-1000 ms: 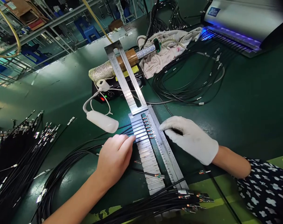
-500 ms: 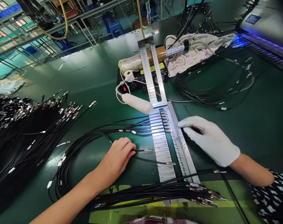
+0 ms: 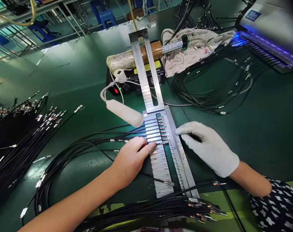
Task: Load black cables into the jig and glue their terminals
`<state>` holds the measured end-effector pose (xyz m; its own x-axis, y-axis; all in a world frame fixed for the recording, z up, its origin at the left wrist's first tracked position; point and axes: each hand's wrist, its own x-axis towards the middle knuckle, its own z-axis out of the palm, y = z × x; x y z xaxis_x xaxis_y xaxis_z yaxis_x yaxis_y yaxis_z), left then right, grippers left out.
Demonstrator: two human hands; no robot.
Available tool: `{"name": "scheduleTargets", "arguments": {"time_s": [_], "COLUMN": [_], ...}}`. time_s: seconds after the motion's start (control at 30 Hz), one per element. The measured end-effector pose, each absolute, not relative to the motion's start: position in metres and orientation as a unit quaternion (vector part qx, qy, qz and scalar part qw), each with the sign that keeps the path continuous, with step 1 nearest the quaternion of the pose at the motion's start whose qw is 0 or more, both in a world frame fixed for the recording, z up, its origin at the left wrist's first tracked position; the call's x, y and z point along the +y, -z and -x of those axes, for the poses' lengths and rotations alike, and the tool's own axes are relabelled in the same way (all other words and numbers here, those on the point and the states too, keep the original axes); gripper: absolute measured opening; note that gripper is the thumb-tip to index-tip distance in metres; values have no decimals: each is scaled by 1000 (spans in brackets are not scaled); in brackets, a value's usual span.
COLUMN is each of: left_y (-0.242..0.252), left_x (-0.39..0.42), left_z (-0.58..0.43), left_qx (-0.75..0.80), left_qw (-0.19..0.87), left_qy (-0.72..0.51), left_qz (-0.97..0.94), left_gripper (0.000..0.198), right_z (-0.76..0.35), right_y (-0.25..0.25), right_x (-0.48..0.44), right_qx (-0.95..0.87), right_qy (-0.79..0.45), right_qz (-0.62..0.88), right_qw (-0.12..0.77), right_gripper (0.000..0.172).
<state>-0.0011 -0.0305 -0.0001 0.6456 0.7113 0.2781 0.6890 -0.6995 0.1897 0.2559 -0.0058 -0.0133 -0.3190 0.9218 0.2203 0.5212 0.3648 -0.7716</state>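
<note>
My bare left hand [image 3: 134, 158] is closed on a black cable [image 3: 158, 143], its thumb and fingers at the left edge of the slotted metal fixture [image 3: 161, 164]. The cable's end lies across the fixture below several other black cables [image 3: 151, 130], whose metal-tipped ends sit in a row near the rail. In a white glove, my right hand [image 3: 206, 146] grips the fixture's right rail [image 3: 179, 153] between thumb and forefinger. Another cable end [image 3: 169, 183] rests loose on the lower slots, partly behind my left hand.
A white cylinder on a cord [image 3: 124, 112] reaches the fixture's upper left. Behind stand a black control box [image 3: 127, 87], a wrapped tube [image 3: 122, 61] and a cloth [image 3: 177, 59]. Cable bundles [image 3: 146, 209] lie in front and at left; a coil [image 3: 197, 93] lies at right.
My left hand has moved up and right, bringing a cable end onto the fixture under the row. My right hand keeps its place at the rail. The view has shifted somewhat.
</note>
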Motion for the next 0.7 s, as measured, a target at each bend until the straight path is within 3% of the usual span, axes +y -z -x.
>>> {"name": "scheduleTargets", "arguments": {"time_s": [0.4, 0.53, 0.7], "left_y": [2, 5, 1], "left_x": [-20, -33, -39], "left_z": [-1, 5, 10], "left_qx": [350, 386, 387], "left_qw": [108, 48, 107], "left_qy": [-190, -159, -126], "left_qz": [-911, -907, -907], "left_gripper": [23, 34, 37], "right_z": [-257, -256, -257], "right_y": [11, 11, 13], "right_x": [-5, -2, -4], "right_qx": [-752, -752, -749], "right_qy": [-300, -304, -307], "right_qz": [480, 478, 477], "right_qw": [336, 337, 342], "right_gripper": [20, 20, 19]}}
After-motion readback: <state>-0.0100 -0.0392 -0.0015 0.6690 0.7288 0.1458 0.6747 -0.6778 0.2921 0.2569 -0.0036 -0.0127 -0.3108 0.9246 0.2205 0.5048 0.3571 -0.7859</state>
